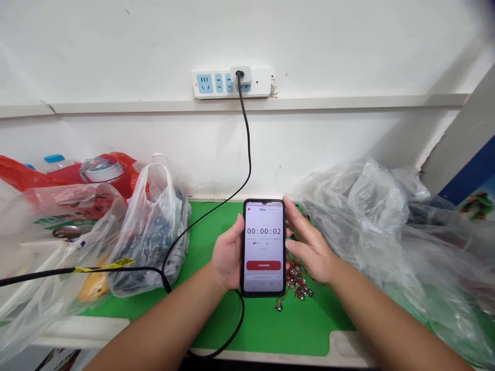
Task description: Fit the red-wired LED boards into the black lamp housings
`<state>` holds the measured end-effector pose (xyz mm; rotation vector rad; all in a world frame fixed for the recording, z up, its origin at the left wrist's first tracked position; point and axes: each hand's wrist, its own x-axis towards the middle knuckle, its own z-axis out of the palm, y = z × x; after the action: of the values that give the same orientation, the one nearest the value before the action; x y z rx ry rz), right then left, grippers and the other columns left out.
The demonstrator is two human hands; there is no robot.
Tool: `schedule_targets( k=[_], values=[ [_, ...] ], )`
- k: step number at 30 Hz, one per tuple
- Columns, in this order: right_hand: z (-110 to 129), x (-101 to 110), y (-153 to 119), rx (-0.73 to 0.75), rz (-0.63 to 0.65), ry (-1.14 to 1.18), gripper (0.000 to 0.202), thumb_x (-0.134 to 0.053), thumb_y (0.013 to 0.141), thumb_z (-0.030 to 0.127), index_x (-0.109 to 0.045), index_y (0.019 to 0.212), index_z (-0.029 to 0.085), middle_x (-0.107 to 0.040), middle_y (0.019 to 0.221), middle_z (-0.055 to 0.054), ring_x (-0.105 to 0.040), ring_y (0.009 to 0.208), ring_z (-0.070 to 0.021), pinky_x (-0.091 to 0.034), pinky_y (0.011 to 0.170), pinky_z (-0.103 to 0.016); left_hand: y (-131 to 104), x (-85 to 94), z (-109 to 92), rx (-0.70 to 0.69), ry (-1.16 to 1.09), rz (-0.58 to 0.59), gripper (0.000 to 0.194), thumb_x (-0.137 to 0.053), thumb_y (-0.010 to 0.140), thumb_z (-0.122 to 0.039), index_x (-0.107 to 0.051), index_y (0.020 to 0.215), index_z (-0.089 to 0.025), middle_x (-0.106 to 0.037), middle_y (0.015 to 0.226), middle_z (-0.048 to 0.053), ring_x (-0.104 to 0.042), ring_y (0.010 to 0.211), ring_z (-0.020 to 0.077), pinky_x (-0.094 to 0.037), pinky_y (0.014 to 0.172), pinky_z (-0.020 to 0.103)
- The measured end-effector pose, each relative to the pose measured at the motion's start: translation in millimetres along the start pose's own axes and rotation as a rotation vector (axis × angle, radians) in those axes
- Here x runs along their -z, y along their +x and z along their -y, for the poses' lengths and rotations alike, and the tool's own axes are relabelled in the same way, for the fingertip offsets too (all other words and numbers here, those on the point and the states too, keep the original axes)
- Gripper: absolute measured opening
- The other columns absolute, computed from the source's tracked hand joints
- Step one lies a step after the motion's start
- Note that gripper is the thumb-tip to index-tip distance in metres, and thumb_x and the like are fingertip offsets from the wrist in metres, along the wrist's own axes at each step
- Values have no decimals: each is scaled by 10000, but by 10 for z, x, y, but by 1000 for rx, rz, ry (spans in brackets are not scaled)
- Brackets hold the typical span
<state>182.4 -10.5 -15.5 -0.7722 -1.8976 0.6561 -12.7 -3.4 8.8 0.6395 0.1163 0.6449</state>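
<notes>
A black-framed phone [263, 250] is held upright over the green table surface, its lit screen showing a timer at 00:00:02 and a red button. My left hand [229, 253] grips its left edge, thumb along the side. At the right edge, my right hand [309, 245] holds the phone too, thumb and fingers against it. Behind and below the phone lies a bunch of small metal pieces with red strings [296, 286], partly hidden by the phone and my right hand.
A power strip [201, 85] with a plugged-in black cable [249, 149] is on the wall; the cable runs down left across the green table [266, 330]. Stuffed plastic bags [150, 232] stand at left, a red bag [126, 175] behind. Clear plastic bags [371, 206] are heaped at right.
</notes>
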Motion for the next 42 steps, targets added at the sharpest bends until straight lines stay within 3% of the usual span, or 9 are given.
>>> schedule_targets(
  k=[14, 20, 26, 36, 42],
  values=[
    [22, 13, 4, 29, 9, -46, 715, -450, 927, 333, -50, 1520, 317, -297, 1532, -30, -367, 1355, -291, -388, 1087, -504, -9, 19, 0, 21, -9, 27, 710, -194, 916, -616, -520, 1329, -140, -595, 1274, 179, -604, 1097, 342, -422, 925, 507],
    [14, 2, -16, -17, 34, -75, 776, -475, 907, 331, 5, 1517, 331, -415, 1446, -51, -429, 1294, -319, -472, 1007, -517, 14, -18, 12, -27, 8, -22, 697, -190, 930, -583, -534, 1304, -107, -627, 1215, 185, -622, 1057, 327, -427, 918, 489],
    [4, -21, -11, 6, 73, -73, 846, -492, 885, 332, 79, 1509, 328, -392, 1441, -69, -394, 1307, -339, -495, 967, -521, 32, -4, 30, -41, 4, -13, 696, -206, 926, -583, -540, 1292, -94, -630, 1205, 193, -615, 1068, 330, -434, 910, 469],
    [25, -29, -16, -58, 109, -21, 877, -497, 871, 285, 107, 1507, 304, -416, 1388, -101, -543, 1072, -289, -564, 787, -438, 34, -3, 30, -42, 15, -43, 716, -181, 928, -585, -550, 1278, -80, -638, 1192, 187, -625, 1049, 319, -442, 894, 443],
    [36, -23, -17, -35, 118, -47, 908, -510, 862, 275, 132, 1504, 281, -380, 1417, -106, -455, 1216, -319, -521, 902, -485, 35, -11, 26, -37, 35, -49, 704, -199, 924, -595, -567, 1260, -97, -642, 1193, 172, -631, 1038, 315, -442, 889, 430]
  ],
)
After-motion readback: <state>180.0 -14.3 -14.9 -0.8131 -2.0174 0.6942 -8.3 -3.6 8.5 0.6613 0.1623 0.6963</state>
